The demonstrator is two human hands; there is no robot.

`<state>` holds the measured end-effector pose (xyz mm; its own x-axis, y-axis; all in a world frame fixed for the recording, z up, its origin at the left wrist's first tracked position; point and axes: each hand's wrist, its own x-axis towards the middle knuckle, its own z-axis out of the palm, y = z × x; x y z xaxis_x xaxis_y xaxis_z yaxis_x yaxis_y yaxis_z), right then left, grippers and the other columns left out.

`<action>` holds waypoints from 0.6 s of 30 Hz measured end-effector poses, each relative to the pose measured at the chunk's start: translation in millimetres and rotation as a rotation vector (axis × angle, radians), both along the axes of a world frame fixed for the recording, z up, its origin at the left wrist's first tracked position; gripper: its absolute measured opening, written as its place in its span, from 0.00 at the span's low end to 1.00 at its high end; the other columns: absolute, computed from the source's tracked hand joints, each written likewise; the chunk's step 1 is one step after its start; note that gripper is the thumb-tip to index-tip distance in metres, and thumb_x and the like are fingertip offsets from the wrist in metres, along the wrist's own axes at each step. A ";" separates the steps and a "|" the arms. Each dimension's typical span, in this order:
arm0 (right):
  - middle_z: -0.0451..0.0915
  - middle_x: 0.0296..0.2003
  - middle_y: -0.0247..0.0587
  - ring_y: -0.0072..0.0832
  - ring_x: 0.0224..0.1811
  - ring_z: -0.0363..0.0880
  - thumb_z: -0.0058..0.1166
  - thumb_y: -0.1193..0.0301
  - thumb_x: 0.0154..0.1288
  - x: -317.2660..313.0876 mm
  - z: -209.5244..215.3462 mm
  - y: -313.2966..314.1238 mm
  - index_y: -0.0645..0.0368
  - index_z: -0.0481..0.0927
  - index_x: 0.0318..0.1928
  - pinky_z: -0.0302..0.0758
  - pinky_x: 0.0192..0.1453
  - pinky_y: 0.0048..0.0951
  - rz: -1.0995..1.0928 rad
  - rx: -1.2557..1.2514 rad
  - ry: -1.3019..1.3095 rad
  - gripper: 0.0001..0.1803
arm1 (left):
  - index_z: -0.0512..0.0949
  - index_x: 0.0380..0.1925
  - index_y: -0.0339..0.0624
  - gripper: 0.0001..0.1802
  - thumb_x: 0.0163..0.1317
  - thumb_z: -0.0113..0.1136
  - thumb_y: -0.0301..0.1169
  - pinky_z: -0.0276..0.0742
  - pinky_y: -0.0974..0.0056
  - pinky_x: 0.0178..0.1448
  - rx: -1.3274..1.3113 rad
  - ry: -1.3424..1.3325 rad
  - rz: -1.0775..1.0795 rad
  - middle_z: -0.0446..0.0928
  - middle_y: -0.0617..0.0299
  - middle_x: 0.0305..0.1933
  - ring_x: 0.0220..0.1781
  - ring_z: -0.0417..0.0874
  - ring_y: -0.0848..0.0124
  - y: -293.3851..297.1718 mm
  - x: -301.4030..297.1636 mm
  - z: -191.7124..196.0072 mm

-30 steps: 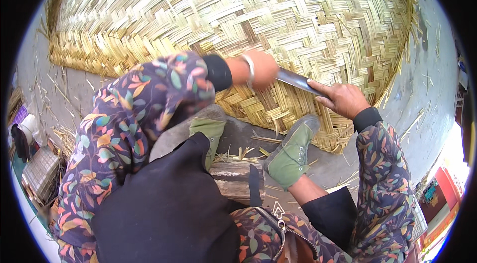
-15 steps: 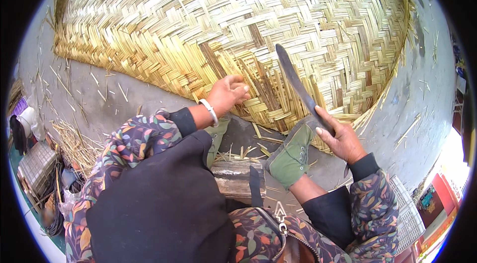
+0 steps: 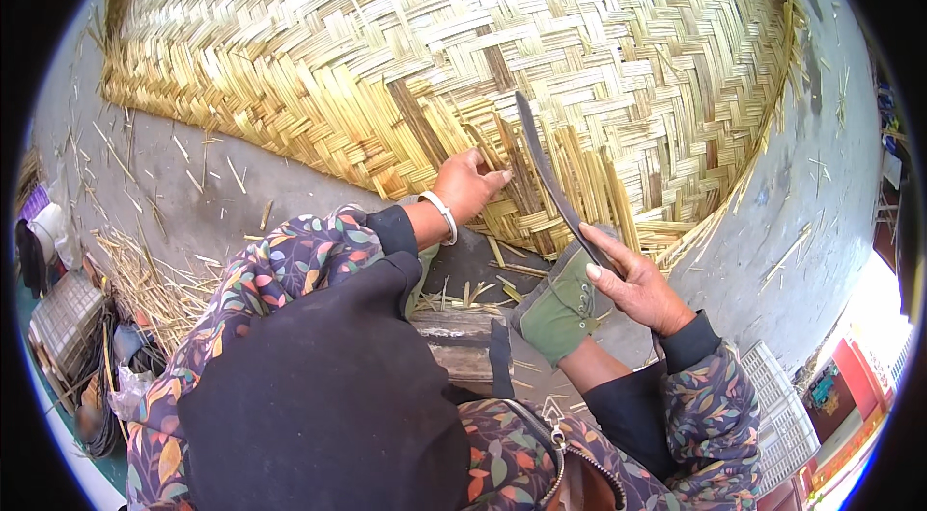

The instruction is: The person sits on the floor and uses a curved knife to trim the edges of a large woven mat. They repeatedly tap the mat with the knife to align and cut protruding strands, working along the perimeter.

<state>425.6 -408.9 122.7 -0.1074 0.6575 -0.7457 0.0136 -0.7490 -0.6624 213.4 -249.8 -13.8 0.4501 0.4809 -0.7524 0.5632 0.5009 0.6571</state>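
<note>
The right hand (image 3: 635, 283) is closed around the near end of a long, dark, slightly curved knife (image 3: 547, 163), thumb and forefinger along its sides; the palm hides the part it wraps. The knife's far tip points up over the mat (image 3: 425, 18), near its near edge.

The left hand (image 3: 465, 186), with a pale bracelet (image 3: 439, 212) at the wrist, has its fingers bent among the raised strips (image 3: 526, 163) at that edge, left of the knife. Thumb and forefinger are near one another, but whether they pinch a strip I cannot tell, since the fingers cover the spot.

The mat, woven in flat straw-coloured strips, lies across the floor (image 3: 333, 184); the picture's upper border cuts off its far side. Its near right corner is partly covered by the right hand and the right shoe (image 3: 555, 313), a green one. The left shoe is mostly hidden behind the left forearm and a black cloth (image 3: 328, 395).

Between the shoes sits a wooden block (image 3: 454, 347), its near side covered by clothing. Loose straw (image 3: 145, 284) heaps on the floor to the left, partly behind the sleeve. The clutter beyond is warped by the lens and hard to make out.
</note>
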 end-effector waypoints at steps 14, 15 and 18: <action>0.82 0.28 0.54 0.51 0.32 0.82 0.52 0.52 0.68 -4.2 4.6 38.8 0.44 0.71 0.66 0.78 0.37 0.48 0.735 -0.030 -0.637 0.28 | 0.78 0.40 0.35 0.09 0.64 0.64 0.29 0.76 0.71 0.31 -0.190 -0.046 0.277 0.83 0.61 0.34 0.29 0.81 0.76 -11.6 -13.9 -10.2; 0.82 0.28 0.53 0.50 0.32 0.82 0.52 0.52 0.68 -3.4 7.6 40.7 0.44 0.71 0.65 0.78 0.37 0.48 0.763 -0.006 -0.679 0.28 | 0.80 0.38 0.36 0.09 0.63 0.66 0.30 0.75 0.70 0.34 -0.091 -0.020 0.179 0.83 0.62 0.36 0.30 0.80 0.76 -12.0 -15.9 -11.6; 0.82 0.27 0.49 0.47 0.30 0.83 0.54 0.54 0.66 -3.3 10.5 44.4 0.43 0.71 0.65 0.78 0.35 0.47 0.805 0.068 -0.754 0.28 | 0.80 0.38 0.36 0.10 0.63 0.67 0.32 0.72 0.71 0.31 0.059 -0.006 0.096 0.81 0.64 0.31 0.26 0.76 0.78 -10.2 -16.6 -14.4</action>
<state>422.3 -364.5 133.2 -0.0560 0.6417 -0.7649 0.8985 -0.3017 -0.3188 196.8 -260.0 -28.3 0.4046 0.5652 -0.7189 0.5104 0.5127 0.6903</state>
